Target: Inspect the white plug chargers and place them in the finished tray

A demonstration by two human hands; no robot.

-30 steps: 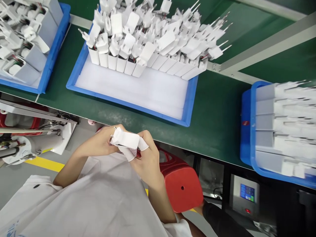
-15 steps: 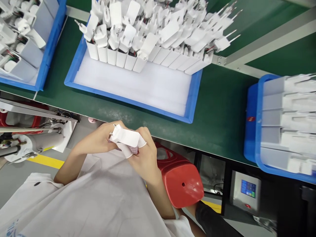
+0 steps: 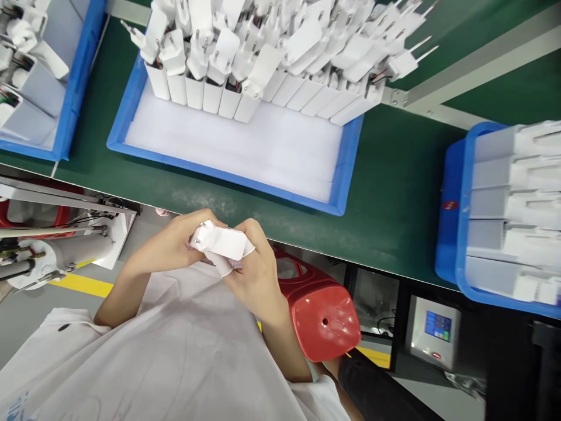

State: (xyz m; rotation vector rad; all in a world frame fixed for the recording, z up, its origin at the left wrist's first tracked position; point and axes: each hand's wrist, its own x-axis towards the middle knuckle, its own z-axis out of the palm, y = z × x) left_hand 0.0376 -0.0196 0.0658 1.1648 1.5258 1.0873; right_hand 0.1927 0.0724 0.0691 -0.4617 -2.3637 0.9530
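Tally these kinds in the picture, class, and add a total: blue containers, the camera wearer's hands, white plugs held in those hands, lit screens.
Blue containers: 3 (left tray, middle tray, right bin)
Wearer's hands: 2 (left hand, right hand)
Held white plug: 1
Lit screen: 1
Total: 7

L hand (image 3: pixel 177 238) & R hand (image 3: pixel 258 272): grip partly hidden at wht adapter (image 3: pixel 224 242).
L fingertips out of sight, adapter's underside too. L tray (image 3: pixel 72 117) cut off by L & top edges; ctr. tray's (image 3: pixel 228 178) far rim behind wht units (image 3: pixel 304 41), back rows cropped up top. R bin (image 3: pixel 450 240) runs off R edge. Scrn. (image 3: pixel 438 325) text too sm. to read; shirt print (image 3: pixel 20 406) cropped btm. L.
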